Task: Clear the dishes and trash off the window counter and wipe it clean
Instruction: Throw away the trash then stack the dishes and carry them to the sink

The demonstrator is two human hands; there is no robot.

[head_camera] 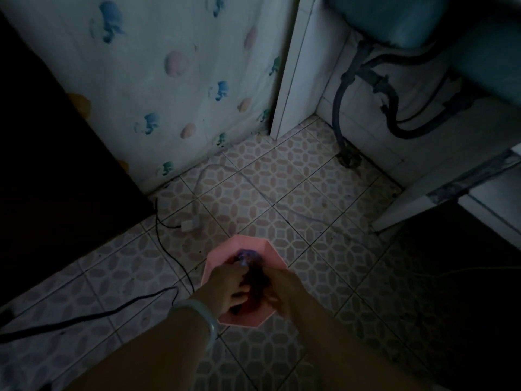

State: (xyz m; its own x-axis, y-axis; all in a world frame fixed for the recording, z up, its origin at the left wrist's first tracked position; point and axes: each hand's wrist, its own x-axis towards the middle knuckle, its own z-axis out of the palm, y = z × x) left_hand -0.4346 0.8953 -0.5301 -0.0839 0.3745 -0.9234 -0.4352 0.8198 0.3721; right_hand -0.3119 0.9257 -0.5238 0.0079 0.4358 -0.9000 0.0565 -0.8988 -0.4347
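Dim room, patterned tile floor (282,193), printed curtain (183,80)

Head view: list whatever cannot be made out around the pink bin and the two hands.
1. The dark clump gripped by the left hand and right hand: head view, too dim and covered by fingers to name.
2. Inside of the pink bin: head view, hidden by both hands.
3. The blue basin, top right: cut off by the frame edge.
4. The dark furniture, left: lost in shadow.
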